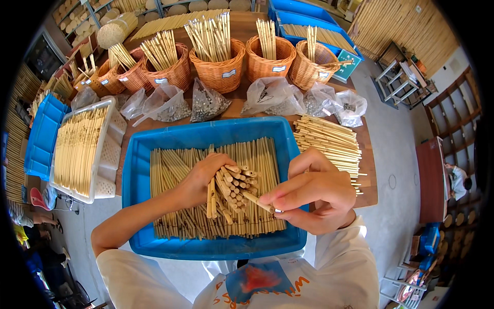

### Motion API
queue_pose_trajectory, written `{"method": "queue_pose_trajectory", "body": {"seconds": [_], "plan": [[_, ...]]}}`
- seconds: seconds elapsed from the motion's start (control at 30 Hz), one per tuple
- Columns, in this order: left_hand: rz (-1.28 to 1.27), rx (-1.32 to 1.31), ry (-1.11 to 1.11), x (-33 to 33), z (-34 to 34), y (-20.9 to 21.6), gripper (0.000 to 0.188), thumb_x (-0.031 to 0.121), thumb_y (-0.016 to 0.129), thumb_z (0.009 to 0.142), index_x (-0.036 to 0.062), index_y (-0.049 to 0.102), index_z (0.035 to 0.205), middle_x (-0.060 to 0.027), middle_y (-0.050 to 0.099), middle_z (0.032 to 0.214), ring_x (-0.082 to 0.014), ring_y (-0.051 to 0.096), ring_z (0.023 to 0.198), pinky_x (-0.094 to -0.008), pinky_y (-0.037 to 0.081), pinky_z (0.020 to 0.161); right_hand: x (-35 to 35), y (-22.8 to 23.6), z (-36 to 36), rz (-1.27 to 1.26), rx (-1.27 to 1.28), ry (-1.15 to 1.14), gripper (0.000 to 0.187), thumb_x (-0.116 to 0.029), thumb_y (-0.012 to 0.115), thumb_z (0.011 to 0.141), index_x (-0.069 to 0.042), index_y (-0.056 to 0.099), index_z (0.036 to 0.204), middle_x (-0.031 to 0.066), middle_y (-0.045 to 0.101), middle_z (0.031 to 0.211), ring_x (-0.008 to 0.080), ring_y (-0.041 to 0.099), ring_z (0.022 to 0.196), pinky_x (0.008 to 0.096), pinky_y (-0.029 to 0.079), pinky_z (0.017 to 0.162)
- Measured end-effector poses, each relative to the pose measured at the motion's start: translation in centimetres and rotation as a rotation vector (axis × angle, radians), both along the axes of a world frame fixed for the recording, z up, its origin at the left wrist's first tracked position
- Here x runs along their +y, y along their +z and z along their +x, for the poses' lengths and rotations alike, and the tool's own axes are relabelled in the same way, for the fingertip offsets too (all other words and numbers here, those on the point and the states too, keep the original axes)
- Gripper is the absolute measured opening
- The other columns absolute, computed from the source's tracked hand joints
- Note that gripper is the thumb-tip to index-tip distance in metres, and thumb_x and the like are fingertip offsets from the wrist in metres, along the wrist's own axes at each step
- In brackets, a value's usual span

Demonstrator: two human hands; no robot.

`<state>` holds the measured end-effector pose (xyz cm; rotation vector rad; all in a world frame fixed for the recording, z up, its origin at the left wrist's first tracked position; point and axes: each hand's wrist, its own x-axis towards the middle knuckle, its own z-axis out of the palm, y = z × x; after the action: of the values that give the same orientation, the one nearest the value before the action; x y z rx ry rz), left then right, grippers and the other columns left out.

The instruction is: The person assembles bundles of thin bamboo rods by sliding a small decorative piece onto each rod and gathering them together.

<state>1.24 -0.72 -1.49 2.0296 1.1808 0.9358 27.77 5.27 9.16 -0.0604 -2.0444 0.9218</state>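
My left hand (206, 175) is wrapped round a bundle of thin bamboo sticks (234, 188), their cut ends turned toward me. One stick (260, 202) juts out of the bundle to the right. At its end my right hand (324, 193) pinches a small silvery metal piece (278, 210) between thumb and fingers; its exact shape is mostly hidden. Both hands are above a blue plastic tub (135, 206), in which many more bamboo sticks (262, 221) lie side by side. Some of those sticks are covered by my hands and the bundle.
Wicker baskets (218, 67) holding upright sticks stand along the table's far side. Before them lie clear plastic bags (208, 103) of small metal parts. A stick pile (329, 147) lies right of the tub, a white crate (106, 154) of sticks left. A person (458, 180) is far right.
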Motion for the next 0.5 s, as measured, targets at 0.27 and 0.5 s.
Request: {"method": "queue_pose_trajectory", "body": {"seconds": [0.27,0.5], "plan": [[0.011,-0.005,-0.004,0.13,0.15,0.01,0.051,0.019,0.085,0.073,0.0029,0.058,0.113,-0.0138,0.061,0.103,-0.0378,0.058,0.098,-0.0443,0.047,0.088,0.25,0.14,0.23,0.152,-0.044,-0.085,0.031,-0.007,0.089,0.071,-0.009,0.078,0.1,0.0028,0.076,0.103,0.0204,0.056,0.078,0.0304,0.045,0.066],[-0.002,0.0,-0.002,0.1,0.05,0.07,0.049,0.02,0.084,0.073,0.0038,0.058,0.111,-0.0136,0.061,0.101,-0.0377,0.058,0.097,-0.0437,0.047,0.086,-0.3,-0.1,-0.06,0.246,-0.013,-0.164,0.032,-0.01,0.09,0.068,-0.011,0.081,0.099,-0.0001,0.076,0.101,0.0199,0.053,0.075,0.0301,0.042,0.062]]}}
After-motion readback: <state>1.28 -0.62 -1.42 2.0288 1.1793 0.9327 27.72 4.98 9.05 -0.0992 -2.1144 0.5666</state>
